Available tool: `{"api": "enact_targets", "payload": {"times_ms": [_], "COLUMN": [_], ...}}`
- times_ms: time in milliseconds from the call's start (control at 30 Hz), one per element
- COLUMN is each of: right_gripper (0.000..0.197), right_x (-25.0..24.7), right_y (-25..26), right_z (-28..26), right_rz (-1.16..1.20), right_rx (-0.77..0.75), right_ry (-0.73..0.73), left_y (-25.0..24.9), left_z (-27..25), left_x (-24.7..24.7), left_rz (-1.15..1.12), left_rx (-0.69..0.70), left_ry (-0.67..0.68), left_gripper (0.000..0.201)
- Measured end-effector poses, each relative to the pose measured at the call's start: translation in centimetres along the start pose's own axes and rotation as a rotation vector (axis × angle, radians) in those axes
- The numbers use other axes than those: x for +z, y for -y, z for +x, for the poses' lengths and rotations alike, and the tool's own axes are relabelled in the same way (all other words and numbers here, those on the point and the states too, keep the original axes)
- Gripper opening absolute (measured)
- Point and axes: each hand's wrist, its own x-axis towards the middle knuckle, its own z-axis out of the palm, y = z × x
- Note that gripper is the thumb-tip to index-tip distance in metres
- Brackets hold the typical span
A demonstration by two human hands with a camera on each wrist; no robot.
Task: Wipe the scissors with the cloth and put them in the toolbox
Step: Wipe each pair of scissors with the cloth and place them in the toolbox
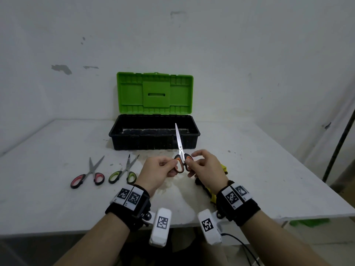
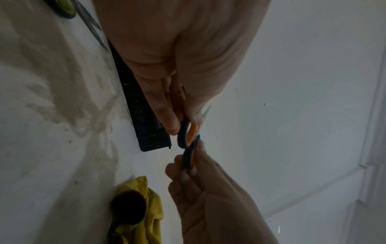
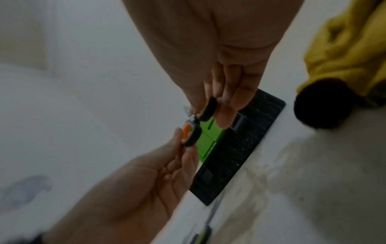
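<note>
Orange-and-black scissors (image 1: 180, 150) are held in the air in front of the toolbox (image 1: 153, 143), blades closed and pointing up and away. My left hand (image 1: 163, 167) pinches the left handle loop (image 2: 188, 133), and my right hand (image 1: 201, 166) pinches the right loop (image 3: 208, 109). The black toolbox stands open with its green lid (image 1: 154, 93) upright against the wall. The yellow cloth (image 2: 144, 213) lies crumpled on the table under my right wrist, mostly hidden in the head view (image 1: 223, 168).
Red-handled scissors (image 1: 89, 174) and green-handled scissors (image 1: 124, 172) lie on the white table (image 1: 48, 198) to the left, blades slightly apart. A dark pole (image 1: 338, 148) leans at the far right. The wall stands just behind the toolbox.
</note>
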Motion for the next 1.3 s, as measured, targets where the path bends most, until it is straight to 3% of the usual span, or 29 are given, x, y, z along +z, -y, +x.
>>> {"api": "enact_targets", "payload": {"times_ms": [167,433,533,667,867,1000,1100,1233,1300], "right_gripper": [0.032,0.038,0.048,0.050,0.051,0.047,0.043,0.027,0.029], "right_x": [1.1,1.7,1.4,0.6,3.6,6.4,8.1,9.6,9.8], "right_y": [0.8,2.9,3.6,4.5,5.6,5.9,5.2,4.2,4.2], "right_z": [0.9,4.6,6.7,10.8,19.2,23.0,24.2,24.4,24.3], "right_rz": [-0.326,-0.460,-0.495,-0.560,-0.779,-0.878,-1.010,-1.159,-1.180], "right_rx": [-0.158,-0.149,-0.137,-0.061,0.117,0.190,0.156,0.098,0.064], "right_ry": [-0.164,-0.135,-0.165,-0.182,-0.091,0.038,0.133,0.276,0.317], "left_y": [-1.2,-2.7,-3.1,-3.3,-1.8,1.0,3.0,4.4,4.7], "left_z": [0.9,4.0,6.7,12.1,17.7,19.2,19.9,20.3,20.5], "left_x": [0.3,-1.6,-4.4,-10.8,-18.8,-21.3,-21.1,-20.7,-20.9], "left_rz": [0.025,0.077,0.155,0.423,0.769,0.695,0.629,0.642,0.641], "left_rx": [0.046,0.074,0.132,0.167,0.016,-0.123,-0.102,-0.066,-0.055], "left_ry": [0.007,0.040,-0.052,-0.180,-0.291,-0.219,-0.151,-0.161,-0.164], "left_gripper": [0.013,0.012,0.011,0.034,0.052,0.059,0.044,0.043,0.042]}}
